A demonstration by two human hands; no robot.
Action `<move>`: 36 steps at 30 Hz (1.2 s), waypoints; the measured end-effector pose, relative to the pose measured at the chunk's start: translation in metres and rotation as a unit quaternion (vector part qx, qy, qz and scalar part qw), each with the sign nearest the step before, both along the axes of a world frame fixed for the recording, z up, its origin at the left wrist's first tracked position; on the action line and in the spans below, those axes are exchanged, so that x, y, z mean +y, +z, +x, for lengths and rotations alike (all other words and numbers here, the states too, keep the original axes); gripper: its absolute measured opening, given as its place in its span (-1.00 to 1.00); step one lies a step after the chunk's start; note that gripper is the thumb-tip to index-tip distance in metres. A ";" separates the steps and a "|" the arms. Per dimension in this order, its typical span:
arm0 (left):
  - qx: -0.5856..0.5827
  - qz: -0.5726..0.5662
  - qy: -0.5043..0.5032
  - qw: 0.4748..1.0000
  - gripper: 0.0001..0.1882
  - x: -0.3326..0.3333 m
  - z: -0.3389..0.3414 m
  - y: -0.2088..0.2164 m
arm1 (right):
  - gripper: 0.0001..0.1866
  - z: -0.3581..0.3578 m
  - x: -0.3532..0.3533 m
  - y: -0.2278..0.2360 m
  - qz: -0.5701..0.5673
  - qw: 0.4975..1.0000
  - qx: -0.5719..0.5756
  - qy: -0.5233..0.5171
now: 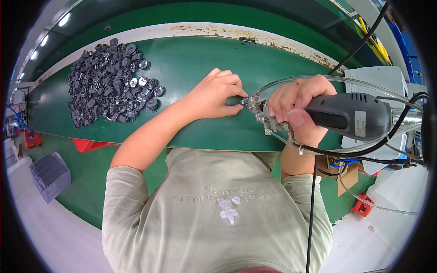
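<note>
as i judge it, the step in hand is working the tip of a powered tool (373, 116) at one small dark part (246, 102), which sits well to the right of the heap of like parts (107, 86) on the green surface (191, 59). my left hand (215, 94) pinches that part between thumb and fingertips; my right hand (300, 107), farther right of the heap, is wrapped around the front of the tool. whether the tip touches the part i can't tell — the fittings (268, 123) hide it. the next move, i reckon, calls for a firm left pinch and a tip kept in line.

as for containers, the heap lies loose, in none. below the surface and nearer me than the heap, a red plastic piece (88, 144), perhaps a bin, shows only partly. nearer me again and left of the heap stands a blue-grey block (50, 175), maybe a crate — i can't make out any contents. well right of the heap is a cardboard box (348, 179), its inside hidden from me, with blue cables (343, 162) beside it.
</note>
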State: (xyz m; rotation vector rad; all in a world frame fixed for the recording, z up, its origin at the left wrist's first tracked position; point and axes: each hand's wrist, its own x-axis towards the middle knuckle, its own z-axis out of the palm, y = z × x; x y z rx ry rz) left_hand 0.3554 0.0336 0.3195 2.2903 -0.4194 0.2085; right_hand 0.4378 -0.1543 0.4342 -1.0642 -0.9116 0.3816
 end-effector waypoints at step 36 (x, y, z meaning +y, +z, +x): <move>0.083 0.030 0.013 0.996 -0.88 0.042 0.029 0.015 | -0.59 -0.005 -0.010 0.019 0.093 0.994 0.056 0.011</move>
